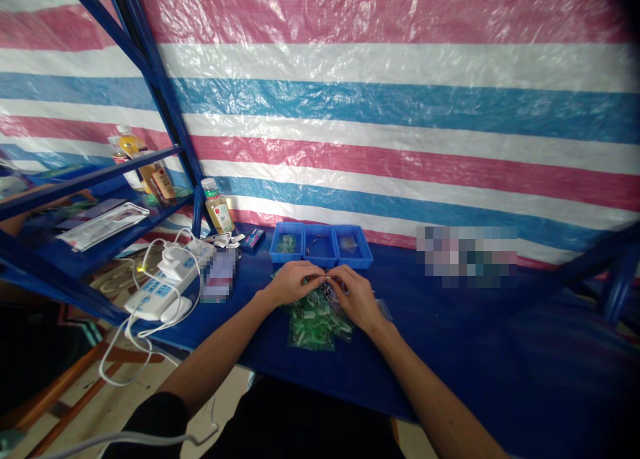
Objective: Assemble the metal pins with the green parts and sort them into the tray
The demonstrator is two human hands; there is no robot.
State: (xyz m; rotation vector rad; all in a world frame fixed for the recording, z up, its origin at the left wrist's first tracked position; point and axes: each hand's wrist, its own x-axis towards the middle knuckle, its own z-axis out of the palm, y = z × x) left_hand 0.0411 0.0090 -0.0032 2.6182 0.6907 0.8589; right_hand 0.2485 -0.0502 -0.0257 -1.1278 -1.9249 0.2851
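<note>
My left hand [296,282] and my right hand [354,295] meet over the desk, fingertips pinched close together. Between them is something small and pale that I cannot make out. Below and in front of my hands lies a pile of small clear-and-green plastic packets [316,322]. Dark and white small pieces show under my fingertips, partly hidden. Just beyond my hands stand three joined blue trays: the left tray [273,251] holds greenish packets, the middle tray [321,259] a few thin dark pieces, and the right tray [369,256] clear packets.
On the left lie a white power strip [156,296] with tangled cables, a blurred-out flat item [219,276] and a small blue box [253,239]. A drink bottle [218,209] stands by the blue frame post [165,106]. A neighbouring person's arm shows at far left.
</note>
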